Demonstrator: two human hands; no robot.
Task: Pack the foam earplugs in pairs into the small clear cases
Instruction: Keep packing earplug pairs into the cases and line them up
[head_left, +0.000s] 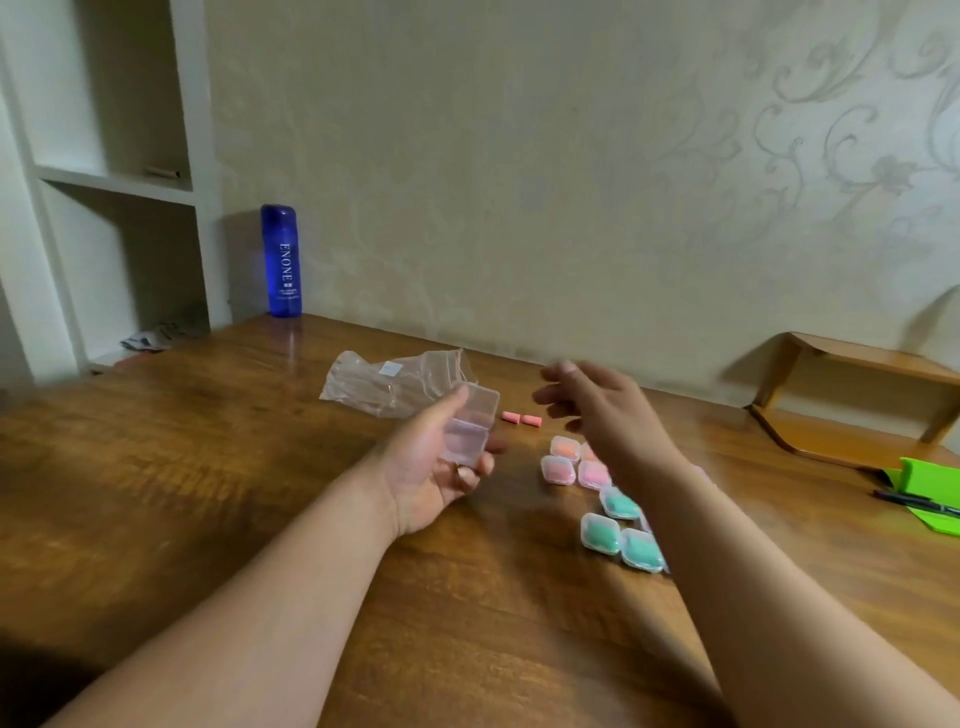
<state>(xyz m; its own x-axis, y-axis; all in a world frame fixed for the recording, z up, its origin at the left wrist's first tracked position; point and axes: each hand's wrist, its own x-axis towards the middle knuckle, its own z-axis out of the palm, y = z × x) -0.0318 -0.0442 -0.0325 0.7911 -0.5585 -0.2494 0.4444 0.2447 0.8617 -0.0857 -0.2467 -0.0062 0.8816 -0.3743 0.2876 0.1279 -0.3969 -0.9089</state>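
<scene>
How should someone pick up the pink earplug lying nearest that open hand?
Pinch the pink earplug across its middle, coming straight down from above. It lies on its side on the table, with its twin close by one end, so the long sides are freest. The open right hand hovers nearest.

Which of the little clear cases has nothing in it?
The open case in the left hand is empty. The closed cases on the table show orange, pink or green earplugs.

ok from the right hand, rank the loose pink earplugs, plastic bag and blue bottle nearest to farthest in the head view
1. loose pink earplugs, on the table just left of the right hand
2. plastic bag, farther left, mid-table
3. blue bottle, far left, by the wall
</scene>
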